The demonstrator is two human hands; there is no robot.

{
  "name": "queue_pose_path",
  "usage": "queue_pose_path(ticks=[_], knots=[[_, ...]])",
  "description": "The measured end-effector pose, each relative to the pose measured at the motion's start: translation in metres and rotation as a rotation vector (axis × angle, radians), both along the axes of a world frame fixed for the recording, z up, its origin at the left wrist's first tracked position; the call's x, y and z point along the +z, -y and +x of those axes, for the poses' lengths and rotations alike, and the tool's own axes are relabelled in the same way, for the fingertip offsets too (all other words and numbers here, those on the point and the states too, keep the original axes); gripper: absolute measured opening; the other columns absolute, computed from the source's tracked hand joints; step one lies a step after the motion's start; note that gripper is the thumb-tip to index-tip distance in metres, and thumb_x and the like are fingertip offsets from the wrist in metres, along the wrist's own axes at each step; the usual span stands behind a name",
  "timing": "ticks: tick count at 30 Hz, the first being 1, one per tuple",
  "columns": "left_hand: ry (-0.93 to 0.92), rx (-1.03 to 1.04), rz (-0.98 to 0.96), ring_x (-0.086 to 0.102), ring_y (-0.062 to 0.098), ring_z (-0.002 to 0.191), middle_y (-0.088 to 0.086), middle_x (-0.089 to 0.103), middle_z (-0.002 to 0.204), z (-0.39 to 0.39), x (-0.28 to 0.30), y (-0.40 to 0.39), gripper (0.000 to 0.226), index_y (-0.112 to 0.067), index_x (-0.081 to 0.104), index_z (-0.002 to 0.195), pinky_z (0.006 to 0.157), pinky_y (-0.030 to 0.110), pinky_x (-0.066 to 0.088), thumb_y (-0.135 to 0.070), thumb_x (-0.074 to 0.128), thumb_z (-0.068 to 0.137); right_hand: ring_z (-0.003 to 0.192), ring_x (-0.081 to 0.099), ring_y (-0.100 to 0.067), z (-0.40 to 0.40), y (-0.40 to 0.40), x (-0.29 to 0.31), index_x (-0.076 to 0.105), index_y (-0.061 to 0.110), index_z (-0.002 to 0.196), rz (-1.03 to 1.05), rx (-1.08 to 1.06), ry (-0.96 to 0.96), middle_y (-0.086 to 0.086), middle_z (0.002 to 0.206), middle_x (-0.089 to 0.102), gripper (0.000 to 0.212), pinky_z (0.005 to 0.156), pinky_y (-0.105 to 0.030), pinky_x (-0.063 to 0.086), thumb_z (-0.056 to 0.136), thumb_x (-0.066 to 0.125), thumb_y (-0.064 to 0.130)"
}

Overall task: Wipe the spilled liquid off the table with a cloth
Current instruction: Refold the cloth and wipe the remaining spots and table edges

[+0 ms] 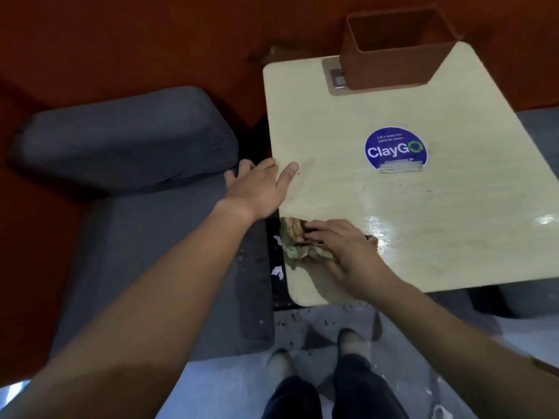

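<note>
A pale wooden table (348, 116) fills the upper right. On its near left corner lies a crumpled, dirty cloth (295, 240), and my right hand (341, 252) presses flat on top of it, fingers pointing left. A wet, shiny patch of liquid (378, 228) glistens just right of the cloth. My left hand (257, 189) is open, fingers spread, resting at the table's left edge with the thumb on the tabletop; it holds nothing.
A brown rectangular box (393, 52) stands at the table's far edge. A round blue ClayGo sticker (395, 148) sits mid-table. A grey cushioned bench (136, 176) lies to the left. Paper scraps (278, 272) and crumbs lie on the floor by my shoes (352, 343).
</note>
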State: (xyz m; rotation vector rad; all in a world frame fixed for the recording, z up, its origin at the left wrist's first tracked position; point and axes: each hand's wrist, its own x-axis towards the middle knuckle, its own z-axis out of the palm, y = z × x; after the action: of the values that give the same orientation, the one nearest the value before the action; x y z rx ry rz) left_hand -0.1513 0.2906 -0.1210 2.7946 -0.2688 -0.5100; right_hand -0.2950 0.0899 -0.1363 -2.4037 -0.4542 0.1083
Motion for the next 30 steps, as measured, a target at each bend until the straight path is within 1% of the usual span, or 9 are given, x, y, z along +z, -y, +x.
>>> queue_pose_path(ticks=[3, 6, 10, 13, 15, 18, 22, 25, 30], knots=[[-0.016, -0.02, 0.048, 0.027, 0.032, 0.145, -0.013, 0.039, 0.159, 0.001, 0.001, 0.002, 0.098, -0.03, 0.053, 0.146, 0.115, 0.062, 0.019, -0.082, -0.009, 0.09, 0.116, 0.063, -0.03, -0.042, -0.017, -0.015, 0.071, 0.011, 0.129, -0.1, 0.154, 0.052, -0.001, 0.145, 0.063, 0.047, 0.094, -0.049, 0.054, 0.083, 0.078, 0.009], [-0.025, -0.021, 0.059, 0.027, 0.033, 0.147, -0.01, 0.04, 0.158, 0.003, 0.002, 0.003, 0.099, -0.024, 0.054, 0.143, 0.116, 0.065, 0.019, -0.082, -0.007, 0.091, 0.121, 0.058, -0.025, -0.091, -0.026, -0.019, 0.067, 0.018, 0.134, -0.109, 0.283, 0.048, 0.006, 0.15, 0.058, 0.051, 0.099, -0.042, 0.052, 0.084, 0.057, 0.011], [-0.006, -0.04, 0.096, 0.026, 0.034, 0.149, -0.011, 0.031, 0.167, 0.002, -0.002, 0.004, 0.101, -0.023, 0.046, 0.152, 0.116, 0.065, 0.021, -0.083, -0.007, 0.09, 0.126, 0.047, -0.021, -0.105, -0.037, -0.01, 0.054, 0.02, 0.145, -0.006, -0.009, 0.044, 0.007, 0.154, 0.048, 0.05, 0.105, -0.037, 0.046, 0.095, 0.056, 0.018], [0.001, -0.044, 0.12, 0.027, 0.034, 0.147, -0.011, 0.03, 0.168, 0.003, -0.004, 0.005, 0.103, -0.024, 0.045, 0.152, 0.113, 0.062, 0.023, -0.084, -0.008, 0.088, 0.119, 0.05, -0.033, -0.087, -0.06, -0.004, 0.052, 0.025, 0.146, -0.189, -0.189, 0.097, -0.003, 0.16, 0.044, 0.054, 0.097, -0.044, 0.048, 0.093, 0.056, 0.021], [0.01, -0.05, 0.123, 0.028, 0.034, 0.146, -0.011, 0.03, 0.167, 0.004, -0.005, 0.006, 0.1, -0.025, 0.046, 0.15, 0.112, 0.062, 0.024, -0.084, -0.007, 0.089, 0.117, 0.055, -0.04, -0.079, -0.073, -0.008, 0.055, 0.024, 0.145, -0.372, -0.157, 0.115, -0.006, 0.161, 0.045, 0.056, 0.085, -0.048, 0.05, 0.089, 0.057, 0.028], [-0.001, -0.055, 0.143, 0.027, 0.033, 0.146, -0.015, 0.026, 0.168, 0.003, -0.005, 0.003, 0.091, -0.028, 0.048, 0.145, 0.109, 0.059, 0.022, -0.08, -0.003, 0.091, 0.122, 0.053, -0.041, -0.08, -0.069, -0.02, 0.049, 0.022, 0.15, -0.493, -0.151, 0.163, -0.005, 0.164, 0.041, 0.06, 0.081, -0.048, 0.048, 0.091, 0.05, 0.031], [-0.002, -0.061, 0.147, 0.033, 0.033, 0.141, -0.012, 0.036, 0.159, 0.0, -0.005, 0.001, 0.081, -0.027, 0.052, 0.13, 0.108, 0.06, 0.026, -0.078, 0.001, 0.093, 0.118, 0.05, -0.04, -0.075, -0.001, -0.028, 0.054, 0.02, 0.148, -0.529, -0.445, 0.174, -0.003, 0.16, 0.047, 0.058, 0.077, -0.044, 0.041, 0.092, 0.051, 0.033], [0.004, -0.054, 0.149, 0.034, 0.034, 0.141, -0.005, 0.042, 0.154, -0.002, -0.005, 0.004, 0.081, -0.022, 0.051, 0.131, 0.111, 0.063, 0.027, -0.077, 0.003, 0.096, 0.119, 0.049, -0.042, -0.077, 0.094, -0.031, 0.059, 0.02, 0.145, -0.57, -0.651, 0.076, -0.003, 0.159, 0.051, 0.054, 0.081, -0.047, 0.046, 0.093, 0.056, 0.035], [-0.025, -0.042, 0.162, 0.025, 0.035, 0.147, -0.011, 0.022, 0.17, -0.002, -0.005, 0.009, 0.079, -0.025, 0.041, 0.15, 0.112, 0.061, 0.025, -0.078, 0.012, 0.098, 0.126, 0.054, -0.047, -0.068, 0.204, -0.017, 0.06, 0.01, 0.145, -0.571, -0.875, -0.096, -0.012, 0.158, 0.05, 0.064, 0.103, -0.056, 0.043, 0.096, 0.034, 0.042]])
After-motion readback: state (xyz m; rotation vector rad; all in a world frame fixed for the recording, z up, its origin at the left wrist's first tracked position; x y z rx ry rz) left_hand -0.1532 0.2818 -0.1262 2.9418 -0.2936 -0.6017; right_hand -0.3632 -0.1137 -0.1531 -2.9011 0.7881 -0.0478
